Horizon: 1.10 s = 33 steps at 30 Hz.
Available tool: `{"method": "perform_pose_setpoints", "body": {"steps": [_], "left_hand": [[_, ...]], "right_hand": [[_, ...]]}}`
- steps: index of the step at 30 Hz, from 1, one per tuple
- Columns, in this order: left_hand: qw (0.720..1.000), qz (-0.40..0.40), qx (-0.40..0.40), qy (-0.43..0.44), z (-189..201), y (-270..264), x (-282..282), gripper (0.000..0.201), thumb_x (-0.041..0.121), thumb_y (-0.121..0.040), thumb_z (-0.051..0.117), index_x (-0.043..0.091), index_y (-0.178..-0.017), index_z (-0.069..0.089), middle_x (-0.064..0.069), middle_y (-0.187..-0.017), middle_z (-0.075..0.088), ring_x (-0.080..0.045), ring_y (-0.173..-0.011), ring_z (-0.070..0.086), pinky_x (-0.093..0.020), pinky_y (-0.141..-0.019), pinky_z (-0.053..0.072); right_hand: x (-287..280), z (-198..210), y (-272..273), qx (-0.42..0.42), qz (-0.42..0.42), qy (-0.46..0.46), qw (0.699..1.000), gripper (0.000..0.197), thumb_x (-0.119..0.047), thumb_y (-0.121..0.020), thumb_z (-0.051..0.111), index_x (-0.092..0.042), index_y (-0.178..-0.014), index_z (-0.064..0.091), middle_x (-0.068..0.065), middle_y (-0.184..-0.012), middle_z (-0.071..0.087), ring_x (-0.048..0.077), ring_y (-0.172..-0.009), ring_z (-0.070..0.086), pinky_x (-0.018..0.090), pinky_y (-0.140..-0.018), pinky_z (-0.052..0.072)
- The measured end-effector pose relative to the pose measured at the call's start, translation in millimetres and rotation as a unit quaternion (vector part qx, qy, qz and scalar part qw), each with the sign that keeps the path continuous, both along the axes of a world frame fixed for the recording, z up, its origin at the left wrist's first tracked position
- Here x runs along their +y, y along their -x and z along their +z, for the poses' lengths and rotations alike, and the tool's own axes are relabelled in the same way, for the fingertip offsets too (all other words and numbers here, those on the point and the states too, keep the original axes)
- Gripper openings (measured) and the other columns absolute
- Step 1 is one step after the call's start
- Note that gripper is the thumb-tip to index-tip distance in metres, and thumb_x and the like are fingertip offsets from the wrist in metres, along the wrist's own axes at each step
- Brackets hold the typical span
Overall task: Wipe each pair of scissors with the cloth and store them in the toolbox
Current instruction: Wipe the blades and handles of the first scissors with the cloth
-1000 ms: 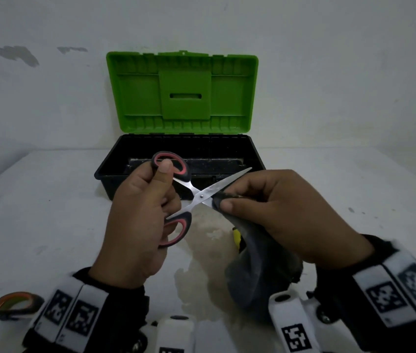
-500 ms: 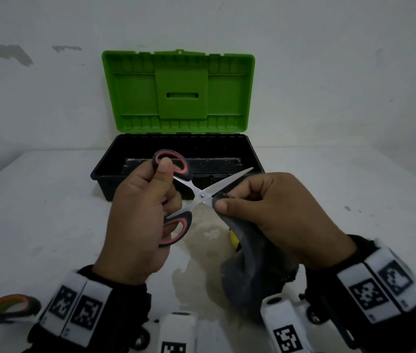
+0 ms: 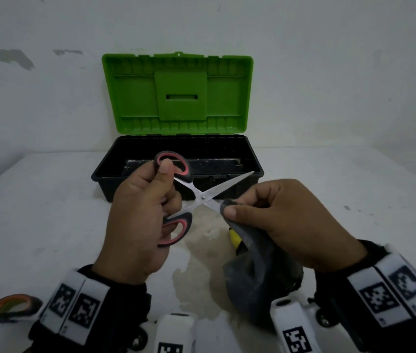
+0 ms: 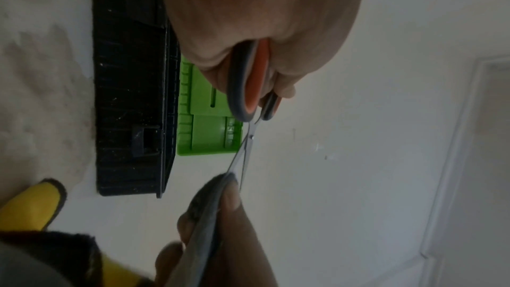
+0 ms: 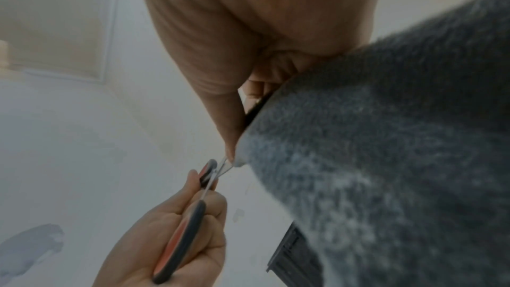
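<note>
Since a moment ago my right hand point(image 3: 286, 220) has slid the cloth point(image 3: 255, 271) a little way along the lower blade, closer to the screw of the scissors point(image 3: 203, 197), and my left hand point(image 3: 138, 220) has stayed where it was.

Biggest is the white tabletop point(image 3: 36, 225), which has a pale wet-looking stain near its front edge. On it, against the wall, sits the toolbox point(image 3: 176, 179). Its green lid point(image 3: 176, 95) stands straight up and its black tub is open to me.

My left hand is curled round the red and black handles of the scissors, with my thumb on the top loop. I hold them up in front of the toolbox, above the tabletop. Their blades are spread apart like an X. One blade points up and to the right, toward the toolbox rim.

My right hand pinches the dark grey cloth round the other blade, thumb on top. More of the cloth hangs down below that hand.

Something yellow point(image 3: 235, 238) peeks out from behind the cloth; I cannot tell what it is.

At the near left edge lies a small handle loop point(image 3: 13, 304), orange inside and dark outside, on the tabletop.
</note>
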<state>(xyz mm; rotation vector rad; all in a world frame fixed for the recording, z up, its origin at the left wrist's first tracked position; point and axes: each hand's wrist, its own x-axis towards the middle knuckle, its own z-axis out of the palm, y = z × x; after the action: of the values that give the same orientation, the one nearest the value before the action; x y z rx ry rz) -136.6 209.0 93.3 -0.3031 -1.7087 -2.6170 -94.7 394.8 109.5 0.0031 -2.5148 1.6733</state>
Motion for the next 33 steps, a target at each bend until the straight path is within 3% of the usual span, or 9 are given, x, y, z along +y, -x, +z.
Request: {"method": "perform_pose_setpoints", "body": {"steps": [4, 9, 13, 17, 24, 29, 33], "left_hand": [[1.000, 0.014, 0.001, 0.013, -2.9, 0.6, -5.0, 0.025, 0.027, -0.097, 0.051, 0.019, -0.078, 0.065, 0.003, -0.056, 0.020, -0.009, -0.048, 0.016, -0.013, -0.039, 0.012], [0.998, 0.039, 0.006, 0.048, -1.0, -0.3, -9.4, 0.022, 0.027, -0.098, 0.051, 0.017, -0.084, 0.065, 0.003, -0.056, 0.021, -0.014, -0.053, 0.013, -0.016, -0.041, 0.011], [0.995, 0.076, 0.011, 0.070, -1.0, -0.7, -12.7, 0.020, 0.027, -0.099, 0.051, 0.017, -0.087, 0.064, 0.003, -0.055, 0.022, -0.015, -0.053, 0.015, -0.018, -0.042, 0.012], [0.991, 0.099, 0.030, 0.083, -3.8, -6.7, -1.2, 0.024, 0.030, -0.099, 0.050, 0.020, -0.084, 0.067, 0.001, -0.055, 0.023, -0.013, -0.051, 0.018, -0.020, -0.042, 0.014], [0.981, 0.123, 0.086, 0.125, -6.7, -15.3, 10.0, 0.025, 0.033, -0.099, 0.049, 0.019, -0.082, 0.063, 0.003, -0.050, 0.029, -0.012, -0.045, 0.023, -0.023, -0.040, 0.022], [0.987, 0.114, 0.058, 0.094, -8.5, -15.2, 6.8, 0.029, 0.028, -0.099, 0.051, 0.003, -0.084, 0.057, -0.001, -0.052, 0.024, -0.012, -0.045, 0.019, -0.020, -0.039, 0.018], [0.985, 0.125, 0.070, 0.094, -9.4, -15.0, 6.7, 0.028, 0.029, -0.099, 0.050, 0.010, -0.081, 0.061, 0.001, -0.050, 0.025, -0.013, -0.046, 0.019, -0.022, -0.041, 0.018]], "right_hand": [[15.2, -8.0, -6.4, -0.044, 0.017, -0.049, 0.998, 0.018, -0.030, -0.072, 0.083, -0.014, -0.068, 0.076, 0.004, -0.065, 0.074, 0.013, -0.058, 0.067, 0.027, -0.060, 0.053], [35.9, -5.5, -8.3, -0.068, 0.006, -0.143, 0.987, 0.012, -0.027, -0.073, 0.083, -0.020, -0.066, 0.077, -0.003, -0.064, 0.074, 0.004, -0.055, 0.065, 0.013, -0.053, 0.048], [44.7, 3.9, -7.1, 0.045, -0.082, -0.169, 0.981, 0.016, -0.028, -0.073, 0.083, -0.022, -0.062, 0.074, -0.008, -0.057, 0.070, -0.002, -0.045, 0.055, 0.008, -0.046, 0.040], [18.6, 18.3, -9.6, 0.150, -0.074, -0.129, 0.977, 0.013, -0.028, -0.074, 0.081, -0.024, -0.066, 0.072, -0.016, -0.060, 0.068, -0.005, -0.050, 0.058, 0.006, -0.049, 0.040], [-26.4, -0.4, 0.6, 0.192, -0.035, -0.164, 0.967, 0.015, -0.031, -0.079, 0.077, -0.026, -0.070, 0.068, -0.014, -0.064, 0.066, 0.001, -0.066, 0.062, 0.007, -0.057, 0.042], [-24.1, -6.4, 7.0, 0.201, -0.096, -0.144, 0.964, 0.018, -0.027, -0.081, 0.077, -0.020, -0.068, 0.068, -0.012, -0.063, 0.066, 0.004, -0.067, 0.063, 0.006, -0.054, 0.041], [-33.2, -5.7, 0.5, 0.201, -0.063, -0.165, 0.963, 0.015, -0.030, -0.080, 0.078, -0.023, -0.070, 0.070, -0.013, -0.064, 0.067, 0.002, -0.071, 0.062, 0.006, -0.059, 0.044]]}}
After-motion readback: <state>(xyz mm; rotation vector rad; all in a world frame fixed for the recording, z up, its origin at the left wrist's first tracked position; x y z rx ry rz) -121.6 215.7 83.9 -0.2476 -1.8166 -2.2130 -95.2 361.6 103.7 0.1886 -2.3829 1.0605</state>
